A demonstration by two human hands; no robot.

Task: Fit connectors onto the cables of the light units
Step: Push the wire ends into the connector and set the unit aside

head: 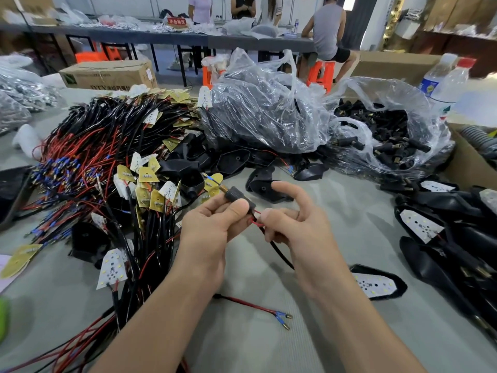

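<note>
While the left hand point(212, 224) grips the small black plastic connector with the brass tip point(236, 196) between thumb and curled fingers, we see the right hand point(293, 224) pinching the thin red wires point(255, 222) just where they enter the connector's rear end, its index finger sticking out free. From that pinch the black sheathed cable point(279, 254) drops past the right wrist toward the black wedge-shaped light unit with the white LED board point(376, 285), which lies on the grey table point(336, 332) just right of the forearm. We judge the step in hand to be the seating itself: a small loop of red bunches at the connector's mouth. The next move, as we read it, calls for working that slack through until the connector sits against the sheath; whether the terminals inside have locked we cannot tell. More connectors wait in the clear plastic bag point(390, 130) beyond.
</note>
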